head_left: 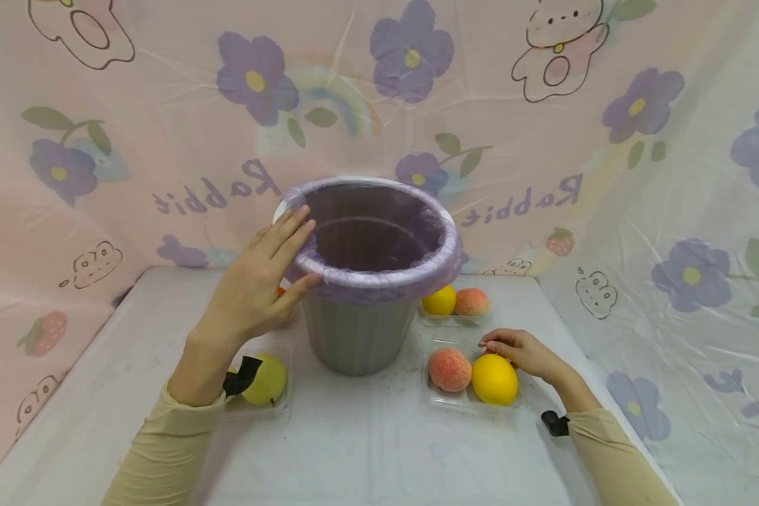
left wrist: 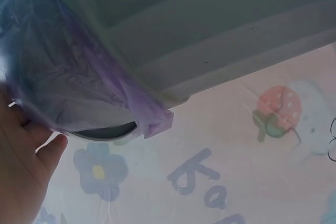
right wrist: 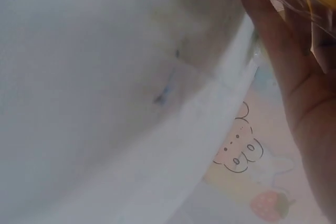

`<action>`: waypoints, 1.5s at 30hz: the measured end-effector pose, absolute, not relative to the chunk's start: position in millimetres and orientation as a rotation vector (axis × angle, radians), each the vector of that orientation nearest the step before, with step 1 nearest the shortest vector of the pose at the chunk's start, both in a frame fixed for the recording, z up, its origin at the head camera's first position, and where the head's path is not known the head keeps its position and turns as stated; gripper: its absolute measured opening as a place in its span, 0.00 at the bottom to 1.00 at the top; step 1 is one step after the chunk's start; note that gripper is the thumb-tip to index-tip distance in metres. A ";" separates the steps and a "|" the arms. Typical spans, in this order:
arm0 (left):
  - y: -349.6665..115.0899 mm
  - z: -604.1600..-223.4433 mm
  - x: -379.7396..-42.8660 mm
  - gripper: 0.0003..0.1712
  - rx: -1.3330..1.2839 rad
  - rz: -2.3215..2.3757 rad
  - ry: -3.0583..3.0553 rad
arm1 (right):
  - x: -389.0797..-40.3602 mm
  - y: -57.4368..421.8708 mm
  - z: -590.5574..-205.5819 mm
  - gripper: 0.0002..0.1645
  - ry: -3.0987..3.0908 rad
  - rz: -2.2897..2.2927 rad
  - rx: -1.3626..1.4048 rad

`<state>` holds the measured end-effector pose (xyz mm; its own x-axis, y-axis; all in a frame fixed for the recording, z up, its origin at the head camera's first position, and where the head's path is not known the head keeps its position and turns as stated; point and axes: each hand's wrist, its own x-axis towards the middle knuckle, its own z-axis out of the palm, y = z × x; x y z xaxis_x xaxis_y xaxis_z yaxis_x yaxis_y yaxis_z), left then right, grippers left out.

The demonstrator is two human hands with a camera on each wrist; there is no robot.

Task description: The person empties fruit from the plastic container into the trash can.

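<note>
A grey bin (head_left: 360, 337) lined with a purple plastic bag (head_left: 439, 263) stands upright in the middle of the table. My left hand (head_left: 247, 295) rests at the left of its rim, fingers extended over the bag's edge and thumb spread toward the front. Up close in the left wrist view, the fingertips meet the bag beside the rim. To the right, my right hand (head_left: 528, 351) reaches over the back edge of a clear plastic tray (head_left: 445, 405), fingers loosely bent just behind a yellow fruit (head_left: 495, 379). A fuzzy peach (head_left: 450, 370) shares that tray. The fruit partly hides the right hand's lower fingers.
Behind it, another clear tray (head_left: 452, 320) holds a yellow fruit (head_left: 439, 301) and a peach (head_left: 471, 302). A green fruit (head_left: 267, 379) lies in a tray (head_left: 284, 404) under my left forearm. Reddish fruit shows partly behind the left hand. A printed curtain (head_left: 341, 70) encloses the table.
</note>
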<state>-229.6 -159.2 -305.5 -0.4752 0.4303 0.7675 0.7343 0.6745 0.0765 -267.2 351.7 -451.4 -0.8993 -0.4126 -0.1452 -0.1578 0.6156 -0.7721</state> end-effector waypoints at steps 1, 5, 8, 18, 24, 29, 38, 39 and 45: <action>-159.1 -305.5 -230.2 0.47 -0.897 -0.519 -2.137 | -266.8 351.8 -450.9 0.21 2.534 -1.167 -0.457; -158.7 -305.9 -231.5 0.46 -0.906 -0.531 -2.145 | -265.4 352.3 -449.4 0.21 2.520 -1.180 -0.426; -158.8 -306.3 -232.0 0.46 -0.915 -0.538 -2.153 | -262.8 352.9 -449.0 0.21 2.521 -1.204 -0.396; -159.4 -307.1 -235.3 0.46 -0.938 -0.567 -2.160 | -252.5 349.7 -433.4 0.21 2.666 -1.291 -0.330; -160.4 -306.5 -234.8 0.46 -0.923 -0.558 -2.189 | -248.8 345.4 -417.3 0.24 2.710 -1.399 -0.249; -160.9 -305.9 -232.7 0.47 -0.899 -0.532 -2.217 | -245.7 343.6 -401.0 0.25 2.781 -1.435 -0.229; -160.0 -306.1 -230.6 0.47 -0.902 -0.520 -2.210 | -239.6 347.3 -364.9 0.26 2.877 -1.496 -0.187; -159.9 -306.0 -230.5 0.47 -0.902 -0.520 -2.209 | -239.2 347.4 -360.1 0.26 2.881 -1.509 -0.190; -159.8 -305.7 -229.8 0.47 -0.900 -0.515 -2.215 | -238.8 348.8 -331.5 0.28 2.945 -1.543 -0.162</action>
<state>-229.8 -159.8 -305.7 -0.5279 0.4541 0.7177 0.7243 0.6820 0.1012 -238.8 348.8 -331.5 -0.9778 0.0011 0.2094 -0.1716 0.5691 -0.8042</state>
